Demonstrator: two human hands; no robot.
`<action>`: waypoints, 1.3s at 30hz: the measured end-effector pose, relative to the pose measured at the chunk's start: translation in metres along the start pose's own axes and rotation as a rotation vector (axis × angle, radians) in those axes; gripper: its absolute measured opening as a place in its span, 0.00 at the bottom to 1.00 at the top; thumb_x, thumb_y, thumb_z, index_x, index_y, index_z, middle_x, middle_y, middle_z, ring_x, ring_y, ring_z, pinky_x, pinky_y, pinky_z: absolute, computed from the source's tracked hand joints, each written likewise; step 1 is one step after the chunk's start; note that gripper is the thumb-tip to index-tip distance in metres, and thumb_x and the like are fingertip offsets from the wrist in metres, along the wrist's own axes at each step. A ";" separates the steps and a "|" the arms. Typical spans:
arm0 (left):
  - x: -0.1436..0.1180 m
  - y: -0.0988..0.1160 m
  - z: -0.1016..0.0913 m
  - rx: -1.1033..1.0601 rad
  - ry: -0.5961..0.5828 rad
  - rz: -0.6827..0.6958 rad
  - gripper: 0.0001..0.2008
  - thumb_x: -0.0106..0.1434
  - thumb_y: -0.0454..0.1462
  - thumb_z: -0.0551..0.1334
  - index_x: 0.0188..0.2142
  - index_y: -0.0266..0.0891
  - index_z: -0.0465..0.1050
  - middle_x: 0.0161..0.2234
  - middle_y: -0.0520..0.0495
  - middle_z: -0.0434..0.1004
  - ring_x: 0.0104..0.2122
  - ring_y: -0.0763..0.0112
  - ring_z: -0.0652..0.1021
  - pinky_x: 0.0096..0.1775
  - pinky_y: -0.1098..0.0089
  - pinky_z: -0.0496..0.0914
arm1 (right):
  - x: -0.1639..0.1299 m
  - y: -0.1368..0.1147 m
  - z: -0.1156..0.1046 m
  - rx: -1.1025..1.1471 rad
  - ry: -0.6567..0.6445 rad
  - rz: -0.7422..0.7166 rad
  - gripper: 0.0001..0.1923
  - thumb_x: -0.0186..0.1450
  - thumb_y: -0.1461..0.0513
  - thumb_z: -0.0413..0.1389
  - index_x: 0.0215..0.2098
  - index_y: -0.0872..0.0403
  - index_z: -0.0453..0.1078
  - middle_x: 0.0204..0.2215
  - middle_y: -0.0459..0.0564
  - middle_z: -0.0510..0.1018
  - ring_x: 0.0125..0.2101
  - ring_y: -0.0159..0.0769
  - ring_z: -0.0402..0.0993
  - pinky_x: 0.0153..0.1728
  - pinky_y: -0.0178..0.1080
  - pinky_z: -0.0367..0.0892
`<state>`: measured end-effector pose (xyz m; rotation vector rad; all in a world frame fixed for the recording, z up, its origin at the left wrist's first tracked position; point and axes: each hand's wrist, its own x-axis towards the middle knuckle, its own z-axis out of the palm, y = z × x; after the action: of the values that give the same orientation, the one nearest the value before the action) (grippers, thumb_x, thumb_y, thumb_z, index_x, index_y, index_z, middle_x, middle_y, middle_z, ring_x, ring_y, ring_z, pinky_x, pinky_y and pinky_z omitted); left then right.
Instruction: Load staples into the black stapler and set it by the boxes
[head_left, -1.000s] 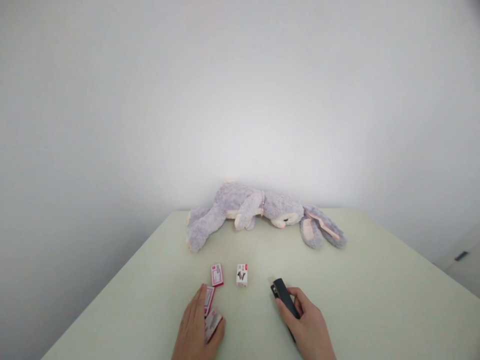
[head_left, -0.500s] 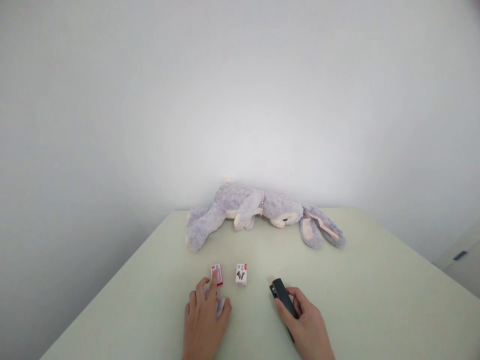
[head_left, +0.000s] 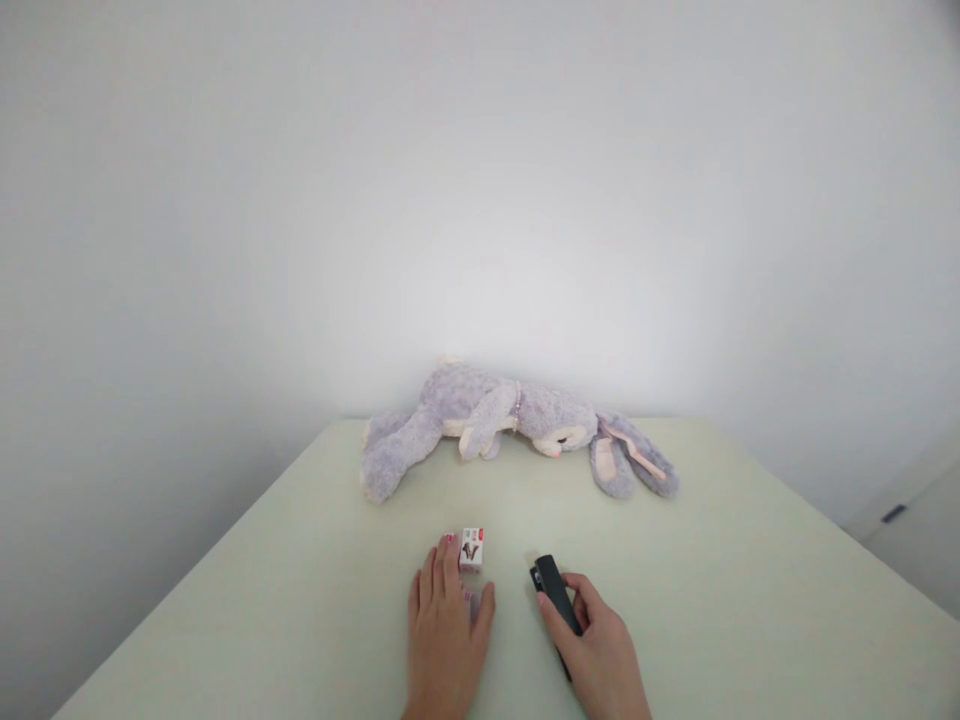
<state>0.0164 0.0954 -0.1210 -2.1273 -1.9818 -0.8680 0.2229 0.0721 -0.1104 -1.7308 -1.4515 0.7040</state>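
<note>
The left hand (head_left: 444,632) lies palm down on the pale green counter (head_left: 712,560), fingers flat and close together, covering small boxes of which only a sliver shows under the thumb side; whether it grips them I cannot tell. Its fingertips touch a small white box (head_left: 471,549) with red trim that sits just ahead of them. The right hand (head_left: 598,655) is wrapped around a black stapler (head_left: 556,592), whose front end pokes out toward the far edge. Well beyond both, a grey stuffed rabbit (head_left: 510,425) lies on its side.
</note>
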 end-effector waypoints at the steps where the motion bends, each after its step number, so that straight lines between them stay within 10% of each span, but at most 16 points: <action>1: 0.001 0.001 -0.001 -0.006 -0.017 0.027 0.30 0.71 0.43 0.54 0.71 0.46 0.51 0.68 0.43 0.63 0.66 0.56 0.64 0.64 0.51 0.61 | 0.001 -0.001 0.000 -0.001 -0.002 0.003 0.25 0.68 0.41 0.52 0.49 0.49 0.72 0.22 0.39 0.67 0.25 0.37 0.68 0.29 0.36 0.58; 13: -0.016 -0.020 -0.022 0.003 -0.080 0.025 0.23 0.74 0.40 0.51 0.67 0.48 0.61 0.65 0.45 0.67 0.63 0.59 0.68 0.61 0.54 0.67 | -0.013 -0.052 0.055 0.232 -0.178 -0.156 0.29 0.71 0.43 0.48 0.57 0.53 0.73 0.35 0.51 0.83 0.34 0.42 0.79 0.37 0.40 0.72; 18: -0.022 -0.073 -0.040 0.084 -0.060 -0.027 0.23 0.74 0.40 0.50 0.67 0.48 0.61 0.65 0.46 0.67 0.63 0.59 0.67 0.61 0.55 0.67 | -0.022 -0.100 0.096 0.327 -0.282 -0.264 0.28 0.72 0.45 0.48 0.61 0.51 0.71 0.51 0.56 0.81 0.51 0.47 0.77 0.53 0.45 0.72; 29: -0.002 -0.175 -0.064 0.113 -0.038 -0.138 0.24 0.74 0.41 0.46 0.67 0.46 0.61 0.61 0.44 0.71 0.58 0.60 0.71 0.56 0.57 0.69 | -0.020 -0.157 0.171 0.386 -0.440 -0.257 0.23 0.72 0.51 0.50 0.58 0.51 0.72 0.40 0.51 0.82 0.42 0.45 0.79 0.44 0.43 0.73; 35: 0.003 -0.171 -0.090 0.074 0.143 -0.194 0.23 0.74 0.44 0.45 0.62 0.42 0.66 0.58 0.42 0.74 0.57 0.56 0.72 0.61 0.50 0.62 | -0.018 -0.145 0.170 0.401 -0.409 -0.194 0.28 0.74 0.48 0.46 0.65 0.54 0.65 0.33 0.48 0.79 0.35 0.41 0.78 0.39 0.42 0.73; 39: -0.007 -0.116 -0.088 -0.022 0.351 -0.231 0.20 0.73 0.43 0.47 0.58 0.42 0.68 0.57 0.41 0.74 0.59 0.54 0.71 0.63 0.47 0.60 | -0.015 -0.095 0.129 0.281 -0.214 -0.167 0.27 0.74 0.52 0.46 0.65 0.57 0.65 0.40 0.53 0.80 0.39 0.42 0.78 0.46 0.45 0.74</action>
<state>-0.1222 0.0667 -0.0860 -1.6335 -2.0556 -1.2074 0.0632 0.0897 -0.1054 -1.3364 -1.5364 0.9741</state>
